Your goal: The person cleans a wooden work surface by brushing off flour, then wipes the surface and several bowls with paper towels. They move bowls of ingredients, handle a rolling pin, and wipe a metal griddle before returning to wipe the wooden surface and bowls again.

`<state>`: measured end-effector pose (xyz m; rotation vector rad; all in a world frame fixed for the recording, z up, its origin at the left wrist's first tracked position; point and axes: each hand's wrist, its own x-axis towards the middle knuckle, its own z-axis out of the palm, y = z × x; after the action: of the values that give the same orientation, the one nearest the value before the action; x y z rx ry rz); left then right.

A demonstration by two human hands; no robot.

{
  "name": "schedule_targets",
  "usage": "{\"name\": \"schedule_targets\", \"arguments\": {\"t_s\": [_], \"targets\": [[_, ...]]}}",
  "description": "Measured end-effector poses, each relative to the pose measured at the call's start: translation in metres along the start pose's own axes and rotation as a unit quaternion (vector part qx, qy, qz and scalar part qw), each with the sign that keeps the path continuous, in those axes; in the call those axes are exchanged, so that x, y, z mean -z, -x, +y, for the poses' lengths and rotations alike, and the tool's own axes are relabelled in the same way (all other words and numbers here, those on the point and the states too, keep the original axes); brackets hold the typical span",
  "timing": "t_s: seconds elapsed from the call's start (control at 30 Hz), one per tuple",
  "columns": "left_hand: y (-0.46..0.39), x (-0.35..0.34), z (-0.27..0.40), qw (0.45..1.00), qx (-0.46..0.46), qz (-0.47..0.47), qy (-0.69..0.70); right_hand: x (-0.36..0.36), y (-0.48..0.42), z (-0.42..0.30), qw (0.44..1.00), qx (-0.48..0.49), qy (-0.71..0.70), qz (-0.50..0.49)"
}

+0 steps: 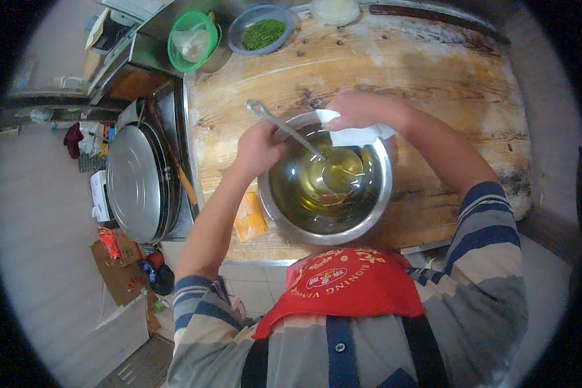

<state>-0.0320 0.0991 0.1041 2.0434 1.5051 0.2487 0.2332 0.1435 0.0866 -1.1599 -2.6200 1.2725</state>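
A large steel bowl [381,206] of yellowish liquid stands on the wooden worktop in front of me. A ladle [291,132] leans in it, its cup in the liquid and its handle sticking out over the rim at the upper left. My left hand [262,149] is at the bowl's left rim, beside the ladle handle; its fingertips are partly hidden. My right hand [351,110] holds a white sheet, paper or thin cloth [353,137], over the far right rim. A yellow-orange packet or block [250,217] with white powder on it lies left of the bowl.
On the worktop [446,97], a green basket [170,48] holding a plastic bag and a blue-grey bowl [233,41] of chopped greens stand at the far left. A round, pale translucent item [335,10] lies at the back. Large round metal pans [133,184] stand beyond the left edge.
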Motion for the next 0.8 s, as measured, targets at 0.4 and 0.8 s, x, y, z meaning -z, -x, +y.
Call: {"name": "schedule_targets", "arguments": {"t_s": [0.4,0.8], "targets": [[-0.027,-0.032,-0.014,0.975,0.076,-0.073,0.198,-0.059,0.093,0.015,0.957,-0.151,-0.189,0.162],[0.112,-0.054,0.009,0.827,0.349,0.219,0.383,-0.211,0.118,-0.095,0.739,-0.245,-0.393,0.489]]}}
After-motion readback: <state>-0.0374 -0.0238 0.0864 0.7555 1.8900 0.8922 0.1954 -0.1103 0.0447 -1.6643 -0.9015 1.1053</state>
